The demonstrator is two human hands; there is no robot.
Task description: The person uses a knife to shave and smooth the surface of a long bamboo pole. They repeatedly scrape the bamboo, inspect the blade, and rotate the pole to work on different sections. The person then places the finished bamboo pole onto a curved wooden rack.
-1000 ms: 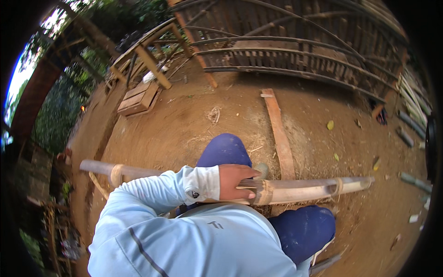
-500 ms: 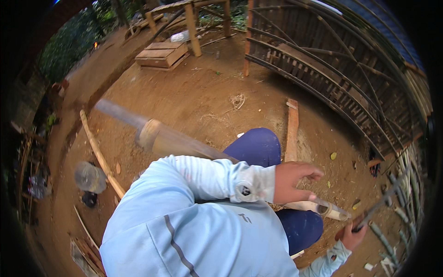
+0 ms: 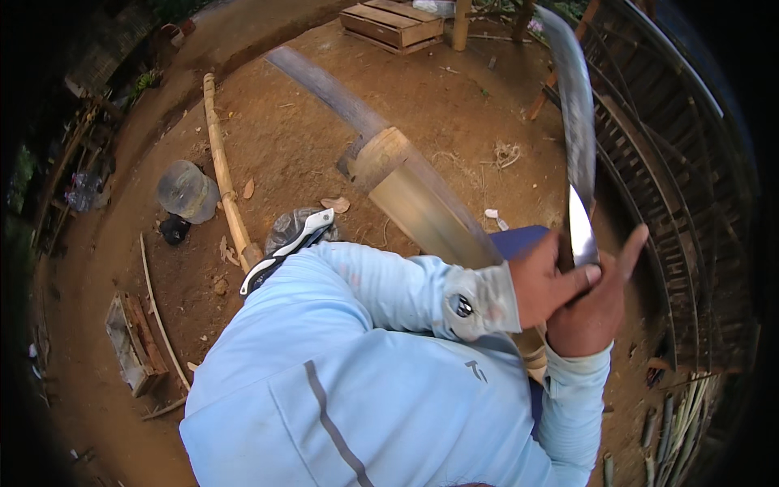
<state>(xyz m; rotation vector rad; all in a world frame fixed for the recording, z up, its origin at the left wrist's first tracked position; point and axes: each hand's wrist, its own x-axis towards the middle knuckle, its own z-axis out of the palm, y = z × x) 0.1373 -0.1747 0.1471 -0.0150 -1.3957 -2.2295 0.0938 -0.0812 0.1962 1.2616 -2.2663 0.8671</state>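
A machete [image 3: 578,146] with a long curved blade points up and away in front of me. My right hand [image 3: 591,315] is closed round its handle end, the index finger stretched out. My left hand [image 3: 540,282] meets the right one, its thumb and curled fingers at the base of the blade; the handle is hidden between the hands. A thick length of bamboo [image 3: 430,215] lies slantwise across my lap, under the left forearm. From its node a long narrow strip reaches to the upper left. The bamboo's lower end shows partly below my hands.
On the left lie a long pole [image 3: 219,154], a clear plastic container [image 3: 188,192] and a small wooden box [image 3: 130,345]. A wooden crate [image 3: 393,26] stands at the back. A slatted bamboo structure [image 3: 673,187] rises on the right, with cut bamboo lengths [image 3: 665,434] below it.
The machete has come from low on the right to upright in front of me. My right hand has moved up to meet the left, whose fingers have closed. The view has shifted.
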